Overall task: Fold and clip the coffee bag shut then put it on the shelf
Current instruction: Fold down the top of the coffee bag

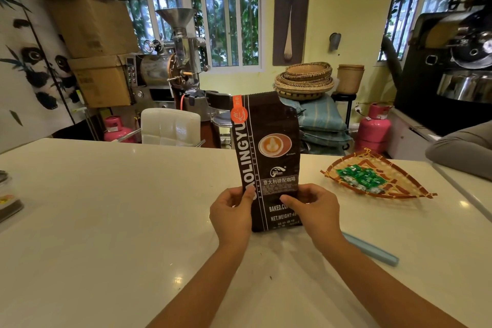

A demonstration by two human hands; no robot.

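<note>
A tall dark brown coffee bag [269,152] with an orange strip and a latte picture stands upright on the white table [106,208]. Its top is unfolded and straight. My left hand [231,213] grips the bag's lower left edge, thumb on the front. My right hand [314,210] grips the lower right edge the same way. A long light blue clip [372,249] lies flat on the table just right of my right forearm, partly hidden by it.
A woven tray [404,189] holding green wrapped sweets sits to the right. Another person's grey sleeve [463,152] rests on the table's far right edge. A dark container [8,202] is at the left edge. A white chair [170,126] and roasting machines stand behind the table.
</note>
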